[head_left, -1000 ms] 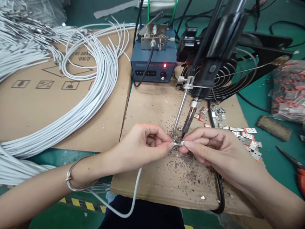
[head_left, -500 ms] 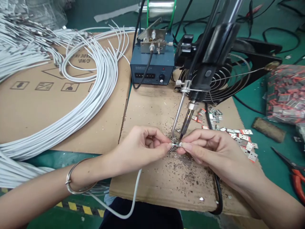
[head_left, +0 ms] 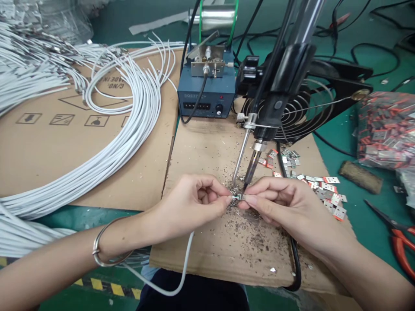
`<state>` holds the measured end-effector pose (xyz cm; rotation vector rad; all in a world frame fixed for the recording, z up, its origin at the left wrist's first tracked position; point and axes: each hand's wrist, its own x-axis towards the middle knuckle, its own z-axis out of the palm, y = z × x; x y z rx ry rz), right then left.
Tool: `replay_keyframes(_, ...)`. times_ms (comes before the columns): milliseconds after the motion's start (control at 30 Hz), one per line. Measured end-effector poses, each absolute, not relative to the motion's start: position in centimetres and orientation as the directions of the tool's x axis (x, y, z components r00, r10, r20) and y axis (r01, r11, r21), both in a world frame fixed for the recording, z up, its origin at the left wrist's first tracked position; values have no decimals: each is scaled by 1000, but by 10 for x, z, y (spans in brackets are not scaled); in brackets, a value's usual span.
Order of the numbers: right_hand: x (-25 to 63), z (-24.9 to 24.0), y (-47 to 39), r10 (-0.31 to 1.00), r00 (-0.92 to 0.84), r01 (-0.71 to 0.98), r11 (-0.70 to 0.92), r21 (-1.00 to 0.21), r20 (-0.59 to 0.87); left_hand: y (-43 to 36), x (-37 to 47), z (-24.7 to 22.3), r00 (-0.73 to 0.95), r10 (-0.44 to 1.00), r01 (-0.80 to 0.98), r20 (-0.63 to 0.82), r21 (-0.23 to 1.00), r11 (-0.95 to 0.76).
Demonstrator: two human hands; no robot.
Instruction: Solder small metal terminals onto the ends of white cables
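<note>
Between finger and thumb, my left hand (head_left: 197,201) pinches the end of a white cable (head_left: 186,263), which hangs below it in a loop. Opposite it, my right hand (head_left: 279,201) pinches a small metal USB connector (head_left: 241,197). The wire end and the connector meet under the tip of a soldering iron (head_left: 252,166). Beside the iron, a thin bent metal feed tube (head_left: 241,157) ends just above the same spot. Whether the wires touch the contacts is too small to tell.
A blue solder feeder (head_left: 207,93) and a black fan (head_left: 301,103) stand behind. Loose USB connectors (head_left: 327,190) lie right, near a bag of connectors (head_left: 385,129), a brown block (head_left: 361,176) and red-handled pliers (head_left: 402,246). Coiled white cables (head_left: 129,142) lie left on cardboard (head_left: 29,160).
The view has shifted slightly, moving the fan, bag and pliers a little left in the picture. Both hands keep their pinches at the iron's tip.
</note>
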<state>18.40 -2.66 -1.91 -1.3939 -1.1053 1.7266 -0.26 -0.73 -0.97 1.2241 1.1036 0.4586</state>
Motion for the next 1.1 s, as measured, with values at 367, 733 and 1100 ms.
replay_keyframes(367,186,-15,-25,880,-269,11,-403,-915,-391,-10,-3,-7,466,808,248,-361,930,272)
replay_keyframes(733,185,-15,-24,884,-278,28,-384,-923,-377,-12,-2,-8,454,809,233,-374,926,297)
replay_keyframes(1100,176,-20,-29,920,-154,129,-342,-931,-360,-12,-4,-10,451,818,281,-358,926,251)
